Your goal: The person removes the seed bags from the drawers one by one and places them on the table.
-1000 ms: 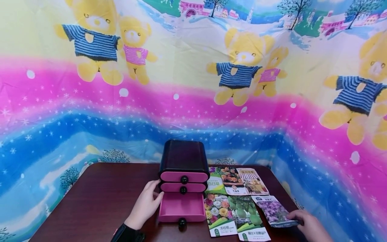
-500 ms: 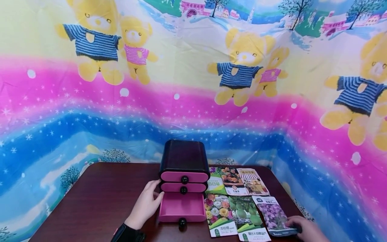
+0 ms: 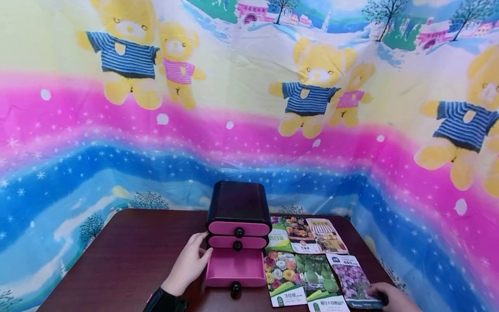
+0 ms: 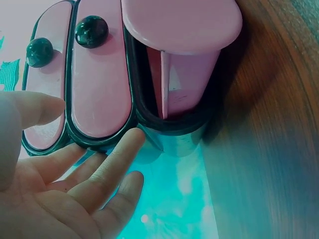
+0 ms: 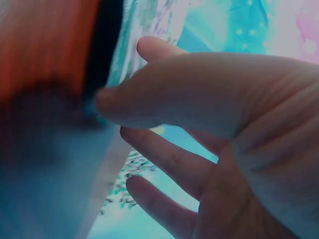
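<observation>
A small black drawer cabinet (image 3: 238,201) with pink fronts stands on the table. Its bottom drawer (image 3: 235,281) is pulled out and looks empty; the two drawers above are closed. My left hand (image 3: 188,265) rests at the cabinet's left side, and in the left wrist view its relaxed fingers (image 4: 107,177) lie beside the black shell. At the right, my right hand (image 3: 394,296) pinches the lower right edge of a seed packet (image 3: 352,279) with purple flowers. In the right wrist view the thumb (image 5: 144,94) meets the packet's dark edge, which is blurred.
Right of the cabinet lie more packets: a rose-like flower packet (image 3: 283,277), a green fruit packet (image 3: 319,277) and several in a back row, among them an orange flower packet (image 3: 301,234). The brown table (image 3: 144,247) meets a printed curtain (image 3: 234,143) behind.
My right hand has brought the purple flower packet down and turned it straighter, beside the green fruit packet. The left hand keeps its place at the cabinet.
</observation>
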`<state>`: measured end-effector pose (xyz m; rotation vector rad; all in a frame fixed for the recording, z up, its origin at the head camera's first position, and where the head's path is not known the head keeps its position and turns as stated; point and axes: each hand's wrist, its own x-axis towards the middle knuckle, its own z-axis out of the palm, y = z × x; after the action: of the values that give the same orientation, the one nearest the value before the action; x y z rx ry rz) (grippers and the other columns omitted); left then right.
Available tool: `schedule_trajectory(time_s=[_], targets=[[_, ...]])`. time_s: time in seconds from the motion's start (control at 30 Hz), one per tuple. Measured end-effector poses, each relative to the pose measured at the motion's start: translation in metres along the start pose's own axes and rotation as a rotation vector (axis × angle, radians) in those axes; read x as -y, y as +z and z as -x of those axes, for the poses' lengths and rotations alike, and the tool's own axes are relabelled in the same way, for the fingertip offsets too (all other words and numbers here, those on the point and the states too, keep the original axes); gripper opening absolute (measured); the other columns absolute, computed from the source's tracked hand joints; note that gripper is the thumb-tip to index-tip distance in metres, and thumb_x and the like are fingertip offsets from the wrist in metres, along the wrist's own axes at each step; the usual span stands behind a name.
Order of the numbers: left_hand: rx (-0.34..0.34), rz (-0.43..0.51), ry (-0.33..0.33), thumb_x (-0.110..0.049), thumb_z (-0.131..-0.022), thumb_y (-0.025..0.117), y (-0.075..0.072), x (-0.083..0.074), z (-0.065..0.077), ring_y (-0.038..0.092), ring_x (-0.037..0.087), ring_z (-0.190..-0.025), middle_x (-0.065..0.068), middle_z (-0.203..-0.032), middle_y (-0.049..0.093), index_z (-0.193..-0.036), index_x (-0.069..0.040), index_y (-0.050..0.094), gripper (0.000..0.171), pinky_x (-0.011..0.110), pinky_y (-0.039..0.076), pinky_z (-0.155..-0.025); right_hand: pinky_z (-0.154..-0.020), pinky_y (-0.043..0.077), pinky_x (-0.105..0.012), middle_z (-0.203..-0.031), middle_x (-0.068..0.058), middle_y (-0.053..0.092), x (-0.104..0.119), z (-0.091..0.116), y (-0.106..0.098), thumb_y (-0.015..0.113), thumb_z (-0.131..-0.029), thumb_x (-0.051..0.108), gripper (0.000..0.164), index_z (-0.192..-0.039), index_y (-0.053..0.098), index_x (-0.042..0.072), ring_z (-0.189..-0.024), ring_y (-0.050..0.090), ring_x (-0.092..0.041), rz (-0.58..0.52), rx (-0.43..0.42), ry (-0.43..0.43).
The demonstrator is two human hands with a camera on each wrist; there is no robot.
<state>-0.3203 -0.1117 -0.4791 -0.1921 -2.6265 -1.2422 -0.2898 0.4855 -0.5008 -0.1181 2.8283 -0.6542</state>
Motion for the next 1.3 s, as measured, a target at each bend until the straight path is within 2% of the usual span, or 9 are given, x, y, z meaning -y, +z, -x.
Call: schedule_trajectory(time_s=[0.2, 0.37, 0.5, 0.57, 0.7, 0.83, 1.03, 1.17, 1.3], targets=[[0.041, -0.02, 0.007, -0.015, -0.098, 0.068, -0.002, -0.003, 0.003, 0.067, 0.016, -0.092, 0.02, -0.146, 0.049, -0.148, 0.0, 0.049, 0.056, 0.031, 0.056, -0.073, -0.086, 0.053, -0.056, -0.104, -0.006, 0.069, 0.036, -0.004, 0.001, 0.073, -0.087, 0.004, 0.014, -0.099, 0.073, 0.011, -0.099, 0.066, -0.033, 0.156, -0.136, 0.068], [0.072, -0.04, 0.021, -0.016, -0.097, 0.069, -0.003, -0.004, 0.006, 0.067, 0.024, -0.098, 0.022, -0.149, 0.045, -0.151, 0.001, 0.043, 0.062, 0.036, 0.058, -0.077, -0.071, 0.053, -0.04, -0.103, -0.001, 0.069, 0.08, -0.008, 0.012, 0.074, -0.089, 0.01, 0.01, -0.098, 0.074, 0.015, -0.078, 0.063, -0.014, 0.182, -0.316, -0.038], [0.075, -0.047, 0.026, -0.016, -0.097, 0.07, -0.004, -0.004, 0.007, 0.067, 0.024, -0.097, 0.023, -0.149, 0.043, -0.151, 0.001, 0.042, 0.063, 0.036, 0.057, -0.076, -0.068, 0.052, -0.035, -0.097, 0.006, 0.07, 0.12, -0.016, 0.027, 0.076, -0.088, 0.008, 0.013, -0.091, 0.074, 0.02, -0.075, 0.063, -0.009, 0.194, -0.455, -0.159], [0.079, -0.048, 0.026, -0.016, -0.097, 0.07, -0.004, -0.004, 0.008, 0.067, 0.024, -0.098, 0.023, -0.149, 0.043, -0.151, 0.001, 0.041, 0.064, 0.036, 0.057, -0.077, -0.07, 0.054, -0.034, -0.094, 0.01, 0.069, 0.14, -0.022, 0.035, 0.077, -0.087, 0.008, 0.014, -0.09, 0.074, 0.022, -0.077, 0.066, -0.009, 0.187, -0.483, -0.194], [0.086, -0.04, 0.034, -0.017, -0.097, 0.07, -0.004, -0.002, 0.01, 0.067, 0.026, -0.1, 0.024, -0.149, 0.042, -0.152, 0.002, 0.04, 0.065, 0.038, 0.057, -0.079, -0.07, 0.054, -0.031, -0.093, 0.014, 0.067, 0.179, -0.035, 0.05, 0.079, -0.089, 0.014, 0.014, -0.092, 0.074, 0.026, -0.081, 0.066, -0.009, 0.133, -0.463, -0.221], [0.089, -0.03, 0.041, -0.019, -0.097, 0.071, -0.003, -0.001, 0.013, 0.066, 0.026, -0.101, 0.023, -0.15, 0.041, -0.153, 0.002, 0.037, 0.069, 0.038, 0.057, -0.079, -0.075, 0.054, -0.032, -0.106, 0.011, 0.067, 0.209, -0.045, 0.065, 0.075, -0.093, 0.029, 0.015, -0.108, 0.072, 0.029, -0.089, 0.068, -0.011, 0.081, -0.446, -0.302], [0.134, -0.007, 0.043, -0.022, -0.097, 0.072, -0.003, 0.003, 0.017, 0.065, 0.024, -0.103, 0.02, -0.155, 0.037, -0.157, -0.001, 0.032, 0.075, 0.031, 0.055, -0.073, -0.091, 0.054, -0.047, -0.129, 0.003, 0.061, 0.236, -0.053, 0.085, 0.07, -0.091, 0.056, 0.059, -0.137, 0.059, 0.021, -0.113, 0.064, -0.023, 0.024, -0.357, -0.477], [0.183, -0.006, 0.06, -0.027, -0.095, 0.074, -0.005, 0.007, 0.022, 0.062, 0.023, -0.102, 0.021, -0.156, 0.036, -0.158, -0.001, 0.03, 0.081, 0.028, 0.052, -0.07, -0.096, 0.051, -0.054, -0.141, -0.002, 0.054, 0.245, -0.055, 0.098, 0.079, -0.081, 0.058, 0.08, -0.145, 0.052, 0.017, -0.123, 0.058, -0.027, 0.03, -0.324, -0.545], [0.211, -0.02, 0.111, -0.031, -0.092, 0.077, -0.008, 0.013, 0.028, 0.063, 0.022, -0.101, 0.022, -0.156, 0.035, -0.158, -0.001, 0.029, 0.087, 0.027, 0.052, -0.071, -0.099, 0.048, -0.057, -0.146, -0.005, 0.05, 0.249, -0.057, 0.107, 0.083, -0.076, 0.058, 0.09, -0.147, 0.05, 0.013, -0.128, 0.053, -0.029, 0.043, -0.312, -0.574]])
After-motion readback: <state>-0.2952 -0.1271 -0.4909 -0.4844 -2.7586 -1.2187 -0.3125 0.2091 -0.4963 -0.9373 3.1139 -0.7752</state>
